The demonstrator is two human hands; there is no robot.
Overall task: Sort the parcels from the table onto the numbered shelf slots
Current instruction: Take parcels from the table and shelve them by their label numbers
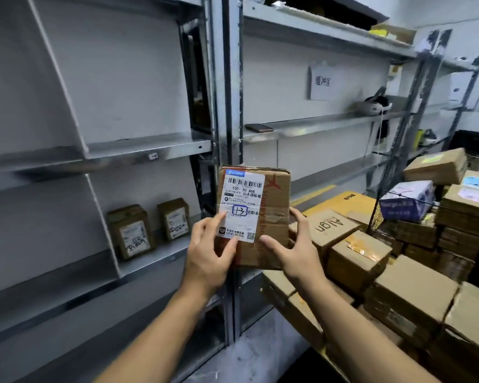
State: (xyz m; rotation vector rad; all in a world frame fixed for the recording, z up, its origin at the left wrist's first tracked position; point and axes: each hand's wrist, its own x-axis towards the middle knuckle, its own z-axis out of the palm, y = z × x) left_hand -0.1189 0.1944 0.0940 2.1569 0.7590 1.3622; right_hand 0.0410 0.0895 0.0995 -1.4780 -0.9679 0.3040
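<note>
Centre frame | left hand (pixel 208 252) and right hand (pixel 293 250) are clasping the cardboard parcel (pixel 256 217) upright, fingers curled round its lower sides | probably handling light and stiff; side edges suiting grip

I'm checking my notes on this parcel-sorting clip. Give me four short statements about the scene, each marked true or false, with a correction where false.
1. The left hand and the right hand both hold the cardboard parcel. True.
2. The held parcel's printed side is turned away from the camera. False: its shipping label faces the camera.
3. No parcels have been shelved on the left. False: two small parcels stand upright on a lower shelf of the left shelf unit.
4. A phone lies flat on a shelf of the right shelf unit. True.
</note>
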